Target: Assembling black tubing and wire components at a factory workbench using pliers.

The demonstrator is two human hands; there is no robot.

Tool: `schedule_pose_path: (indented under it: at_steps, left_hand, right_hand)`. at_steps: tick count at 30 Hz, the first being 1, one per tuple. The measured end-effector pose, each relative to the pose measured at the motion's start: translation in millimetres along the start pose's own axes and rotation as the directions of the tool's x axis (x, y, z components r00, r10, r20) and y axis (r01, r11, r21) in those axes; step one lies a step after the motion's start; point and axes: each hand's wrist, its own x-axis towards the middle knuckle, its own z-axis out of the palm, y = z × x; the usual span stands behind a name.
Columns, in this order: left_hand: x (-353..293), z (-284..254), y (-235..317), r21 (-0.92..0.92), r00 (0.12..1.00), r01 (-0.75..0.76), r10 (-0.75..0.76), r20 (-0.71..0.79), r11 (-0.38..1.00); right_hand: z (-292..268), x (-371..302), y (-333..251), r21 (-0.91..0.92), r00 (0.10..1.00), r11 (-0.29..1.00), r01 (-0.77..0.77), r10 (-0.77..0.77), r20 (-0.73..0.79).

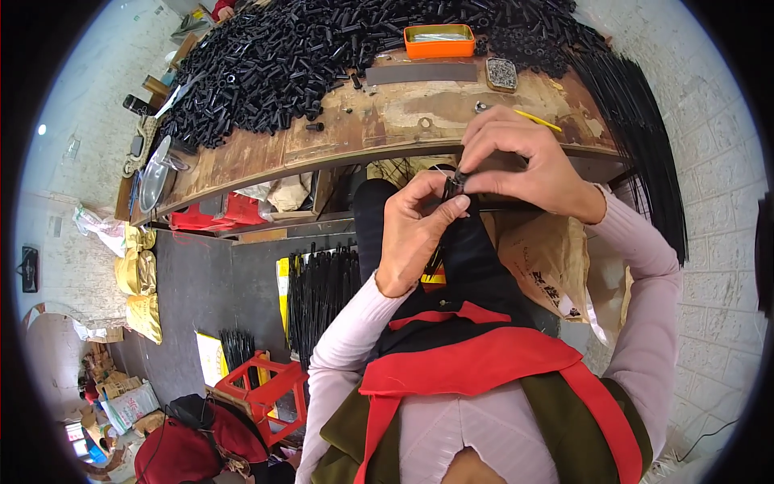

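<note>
Over my lap, just in front of the table's edge, my left hand is closed round a small black part between thumb and fingers. My right hand meets it from the right, thumb and index finger pinched at the part's upper end. A thin pale sliver sticks out by the left fingertips; its kind is unclear. Beyond the right hand, a yellow stick lies on the wooden table. The fingers partly hide the black part.
Short black tubes are heaped across the table. Behind my hands are an orange tin of thin pins and a small box of metal bits. Long black rods hang over the right edge. A red plastic stool stands lower left.
</note>
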Motion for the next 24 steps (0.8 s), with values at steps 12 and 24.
schedule_pose_path:
  at_steps: [12,24]
  left_hand:
    - [-5,5,8,-0.042,1.000,0.022,-0.023,-0.012,0.999]
    - [10,-9,2,-0.319,0.922,0.263,-0.140,0.362,0.910]
  right_hand:
    - [-3,-15,-3,0.010,0.996,1.000,0.020,-0.019,-0.089]
    - [-11,-17,7,0.520,0.971,0.825,-0.221,0.139,0.194]
